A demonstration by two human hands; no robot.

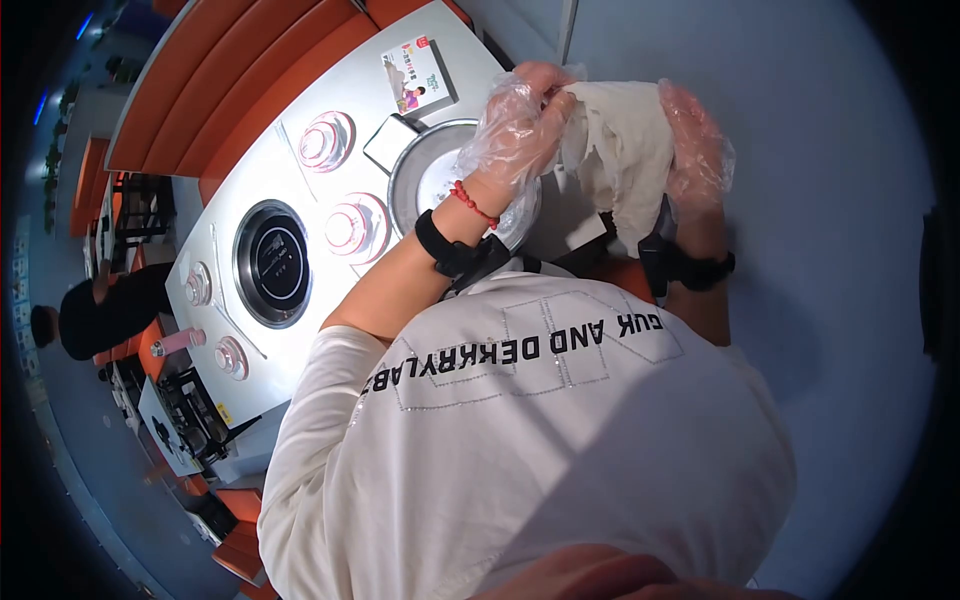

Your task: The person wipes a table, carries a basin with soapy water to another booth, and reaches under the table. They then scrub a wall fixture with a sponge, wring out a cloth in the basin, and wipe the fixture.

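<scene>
A whitish cloth [628, 140] hangs in loose folds between my two hands, off the table's edge. My left hand [525, 120], in a clear plastic glove, has its fingers closed on the cloth's left upper edge. My right hand [697, 150], gloved the same way, grips the cloth's right side; its fingertips are partly hidden. Below my left forearm stands a round metal pot [405, 190] with whitish, shiny contents, which my hand and wrist partly cover.
The white table [290, 350] carries a round built-in cooktop [272, 263], pink-rimmed place settings [350, 229], a pink bottle [178, 342] and a printed box [417, 76]. An orange bench [230, 75] runs along its far side. A person in black [115, 312] is at the far left.
</scene>
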